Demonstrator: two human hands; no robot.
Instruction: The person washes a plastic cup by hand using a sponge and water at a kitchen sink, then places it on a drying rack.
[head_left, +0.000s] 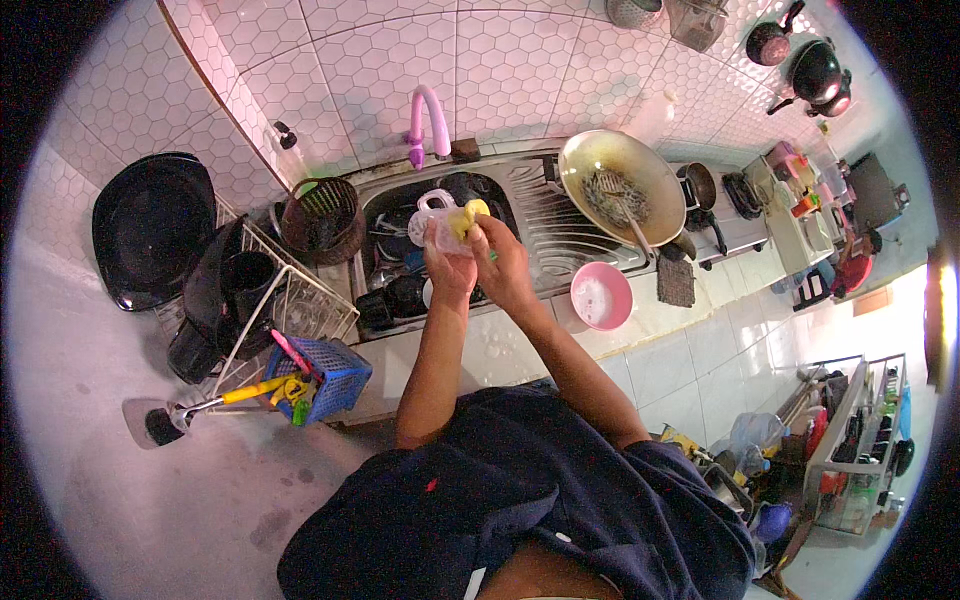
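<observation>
Over the sink (512, 196), my left hand (450, 268) grips a translucent plastic container (448, 232), whose exact shape is partly covered by my fingers. My right hand (501, 262) pinches a yellow sponge or cloth (469, 217) against the container's rim. Just beyond my left hand a whitish loop-shaped handle (435, 199) shows; whether it belongs to the container I cannot tell. Below my hands, the basin holds dark dishes (405, 296) and several pieces of cutlery. A curved faucet (431, 120) rises behind the basin. No running water is visible.
A pink bowl of suds (601, 297) stands on the counter at right. A large wok (592, 154) with a skimmer sits on the drainboard (536, 247). To the left are a brown basket (324, 225), a dish rack (259, 296) and a blue utensil basket (341, 379). A person (855, 262) is far right.
</observation>
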